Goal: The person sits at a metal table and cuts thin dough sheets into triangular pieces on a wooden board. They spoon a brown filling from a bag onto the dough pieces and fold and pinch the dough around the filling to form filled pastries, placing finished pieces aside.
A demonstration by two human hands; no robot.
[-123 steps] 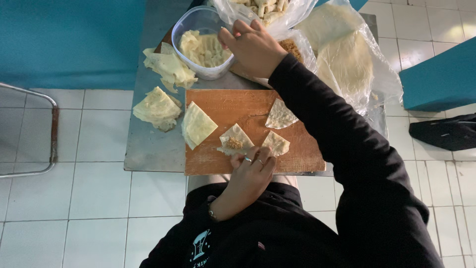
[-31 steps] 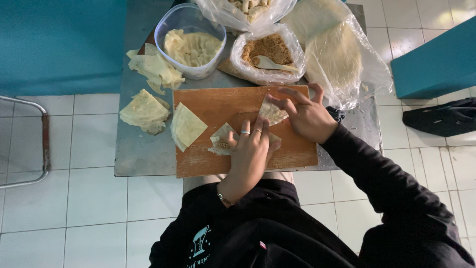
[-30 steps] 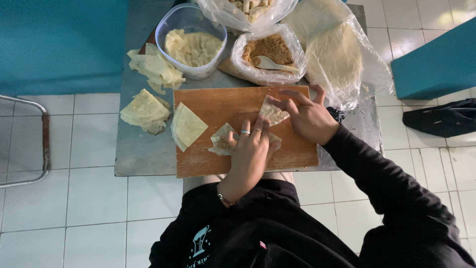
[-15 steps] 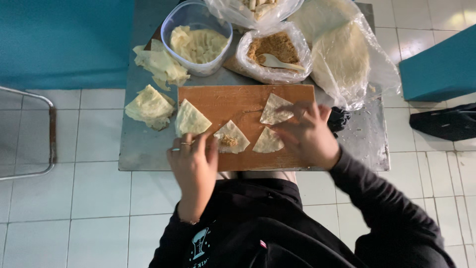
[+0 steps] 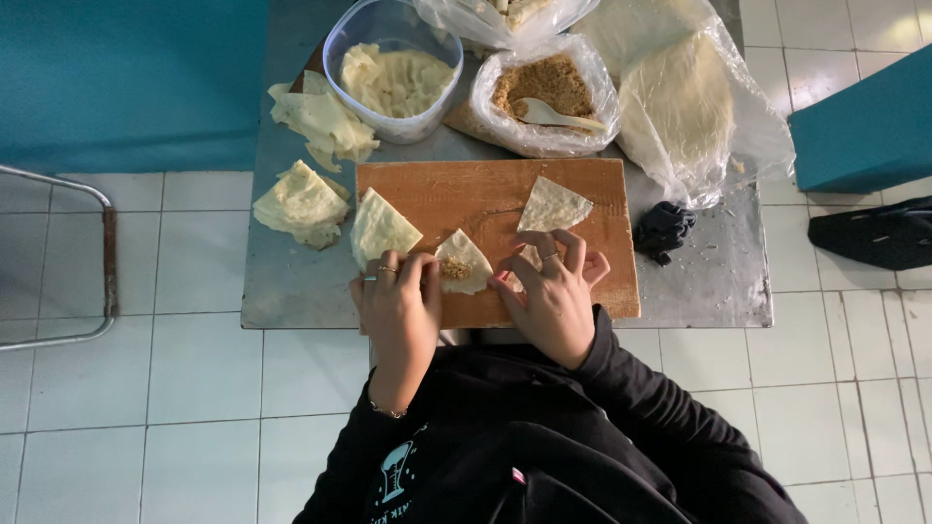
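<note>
A brown wooden cutting board point(image 5: 466, 199) lies on a grey metal table point(image 5: 291, 281). On it a triangular dough wrapper point(image 5: 464, 262) holds a dab of brown filling. My left hand point(image 5: 398, 311) rests at the board's near edge, fingertips touching that wrapper's left side. My right hand point(image 5: 551, 296) lies flat on the board to its right, covering another wrapper. A plain triangular wrapper point(image 5: 551, 205) lies above my right hand, and a folded one point(image 5: 381, 227) lies at the board's left end.
Behind the board stand a clear tub of wrappers point(image 5: 393, 73), a bag of brown filling with a white spoon point(image 5: 544, 97) and a plastic bag of dough sheets point(image 5: 689, 107). Folded wrappers point(image 5: 299, 202) pile at the left. A dark cloth point(image 5: 663, 229) lies at the right.
My left hand has moved right onto the filled wrapper's edge. My right hand has slid left and down over the lower right wrapper. The view has shifted slightly.
</note>
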